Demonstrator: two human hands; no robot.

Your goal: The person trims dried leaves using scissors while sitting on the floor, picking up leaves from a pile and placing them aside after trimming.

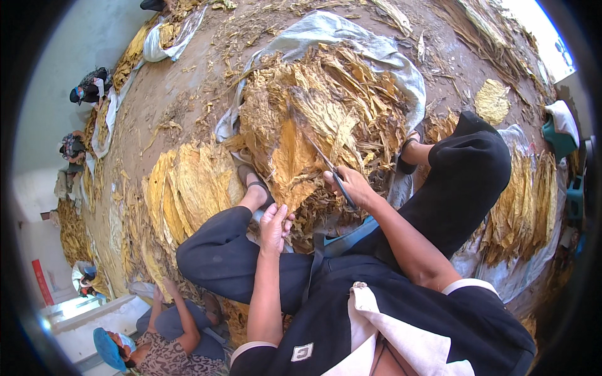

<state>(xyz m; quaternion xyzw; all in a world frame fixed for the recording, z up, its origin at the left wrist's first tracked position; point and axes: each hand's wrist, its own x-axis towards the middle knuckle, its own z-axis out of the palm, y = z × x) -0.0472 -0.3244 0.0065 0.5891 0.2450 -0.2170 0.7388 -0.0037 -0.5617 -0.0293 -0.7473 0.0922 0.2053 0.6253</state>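
My left hand (276, 227) pinches the lower end of a dried yellow-brown leaf, which looks like cured tobacco (289, 160). The leaf spreads upward, away from me, over a heap of similar leaves (371, 98). In my right hand (352, 187) is a pair of dark-handled scissors (335, 171). Its blades point up and left across the right side of the held leaf; whether they are parted is hard to tell. The heap lies on a whitish plastic sheet (324, 26) between my feet.
Flat yellow leaves lie in a pile (188, 188) left of my foot, with another pile (519, 207) on plastic at right. A co-worker (160, 338) sits at lower left, others along the wall. A cloth-topped green stool (559, 134) stands far right. Leaf scraps litter the floor (188, 101).
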